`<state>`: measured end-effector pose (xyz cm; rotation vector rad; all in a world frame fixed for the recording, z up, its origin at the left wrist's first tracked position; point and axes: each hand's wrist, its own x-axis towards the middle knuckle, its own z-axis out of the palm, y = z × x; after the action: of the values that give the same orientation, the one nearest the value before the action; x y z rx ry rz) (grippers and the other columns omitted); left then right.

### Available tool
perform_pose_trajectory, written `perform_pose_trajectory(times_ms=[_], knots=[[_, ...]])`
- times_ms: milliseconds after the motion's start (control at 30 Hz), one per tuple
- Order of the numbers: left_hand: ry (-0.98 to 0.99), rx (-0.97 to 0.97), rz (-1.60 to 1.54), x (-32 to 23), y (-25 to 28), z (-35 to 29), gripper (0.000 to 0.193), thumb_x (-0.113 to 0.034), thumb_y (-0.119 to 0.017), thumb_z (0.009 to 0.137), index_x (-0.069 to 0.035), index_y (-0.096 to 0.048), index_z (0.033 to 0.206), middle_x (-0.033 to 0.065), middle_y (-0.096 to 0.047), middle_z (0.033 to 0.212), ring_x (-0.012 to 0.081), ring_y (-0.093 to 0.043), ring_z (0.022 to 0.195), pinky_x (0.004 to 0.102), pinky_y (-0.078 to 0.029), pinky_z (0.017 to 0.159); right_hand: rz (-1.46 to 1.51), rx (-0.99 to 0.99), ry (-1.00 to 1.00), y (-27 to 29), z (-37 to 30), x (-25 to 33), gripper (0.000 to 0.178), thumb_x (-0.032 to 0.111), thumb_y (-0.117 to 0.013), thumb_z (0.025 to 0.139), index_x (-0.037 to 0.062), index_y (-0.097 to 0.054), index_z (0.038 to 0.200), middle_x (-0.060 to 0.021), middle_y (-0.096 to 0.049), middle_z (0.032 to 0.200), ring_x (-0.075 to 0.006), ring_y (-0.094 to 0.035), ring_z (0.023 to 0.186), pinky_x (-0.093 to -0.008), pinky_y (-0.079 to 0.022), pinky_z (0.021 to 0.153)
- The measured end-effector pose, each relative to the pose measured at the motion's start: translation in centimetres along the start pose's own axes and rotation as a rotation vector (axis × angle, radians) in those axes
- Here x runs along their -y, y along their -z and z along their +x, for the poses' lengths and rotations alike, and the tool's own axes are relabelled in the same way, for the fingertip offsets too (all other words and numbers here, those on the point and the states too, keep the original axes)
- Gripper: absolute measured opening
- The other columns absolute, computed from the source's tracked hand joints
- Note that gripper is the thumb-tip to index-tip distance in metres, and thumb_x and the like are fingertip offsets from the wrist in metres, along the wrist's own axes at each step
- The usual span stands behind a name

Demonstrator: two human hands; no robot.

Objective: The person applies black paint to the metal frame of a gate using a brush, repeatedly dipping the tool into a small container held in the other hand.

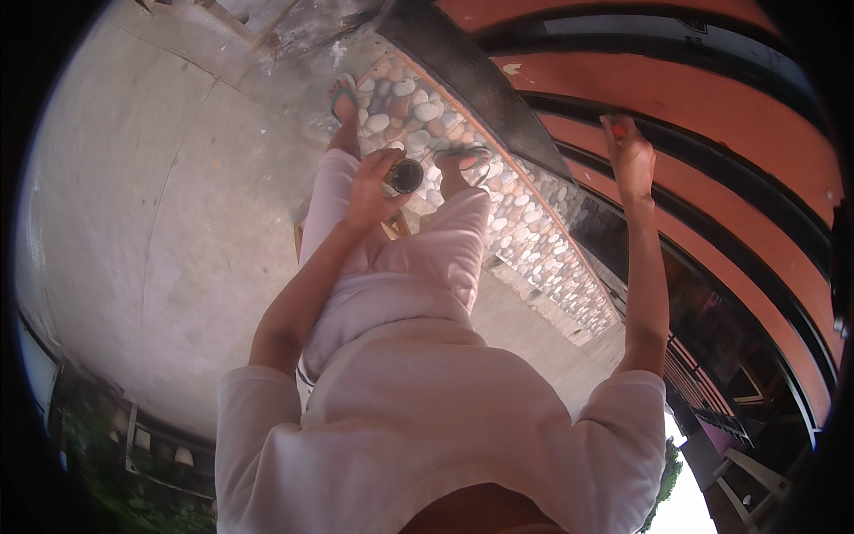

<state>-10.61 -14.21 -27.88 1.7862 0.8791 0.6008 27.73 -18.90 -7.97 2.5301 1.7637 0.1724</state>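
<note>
The left hand (374,189) has its fingers clamped around a dark container (406,176) above the pebbled strip (525,222). The right hand (632,162) pinches with its fingers a small red object (619,131) near the orange wall (614,76).

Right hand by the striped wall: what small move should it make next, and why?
Probably ease the right hand slightly along the black band: it pinches a small red item that appears beside that band, though contact is unclear. The left hand already supports the dark round container.
</note>
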Motion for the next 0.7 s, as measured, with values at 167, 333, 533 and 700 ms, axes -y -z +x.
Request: perform_pose_trajectory(times_ms=[167,333,533,700], knots=[[-0.017,0.007,0.01,-0.5,-0.3,0.4,0.063,-0.014,-0.085,0.062,-0.003,-0.06,0.119,0.0124,-0.06,0.12,0.0307,-0.057,0.112,0.039,-0.046,0.096,-0.068,-0.054,-0.047,8.2,0.2,1.7,0.025,0.032,-0.071,0.087,0.0082,-0.066,0.088,-0.011,-0.066,0.066,-0.0277,-0.068,0.06,-0.0335,-0.051,0.052],[-0.03,0.036,-0.014,-1.7,-0.6,0.5,0.063,-0.013,-0.085,0.063,-0.003,-0.06,0.12,0.0126,-0.059,0.12,0.0306,-0.057,0.112,0.0389,-0.047,0.095,0.061,-0.127,-0.066,10.2,0.3,2.2,0.022,0.027,-0.074,0.086,0.0058,-0.066,0.087,-0.0096,-0.066,0.062,-0.0226,-0.068,0.057,-0.0286,-0.051,0.051],[-0.043,0.038,-0.013,-1.7,0.1,0.7,0.063,-0.014,-0.084,0.064,-0.002,-0.059,0.121,0.0128,-0.06,0.121,0.0312,-0.057,0.112,0.04,-0.046,0.096,0.125,-0.076,-0.106,4.5,0.0,0.4,0.025,0.029,-0.074,0.085,0.0047,-0.067,0.089,-0.0121,-0.066,0.063,-0.0237,-0.069,0.058,-0.0301,-0.051,0.052],[-0.037,-0.012,-0.014,-1.3,0.4,0.3,0.063,-0.014,-0.084,0.064,-0.002,-0.059,0.121,0.013,-0.06,0.12,0.0314,-0.057,0.112,0.0402,-0.046,0.096,-0.011,-0.109,-0.126,9.0,0.1,0.7,0.024,0.03,-0.072,0.087,0.0057,-0.068,0.089,-0.01,-0.068,0.067,-0.0219,-0.07,0.06,-0.0298,-0.052,0.053]])
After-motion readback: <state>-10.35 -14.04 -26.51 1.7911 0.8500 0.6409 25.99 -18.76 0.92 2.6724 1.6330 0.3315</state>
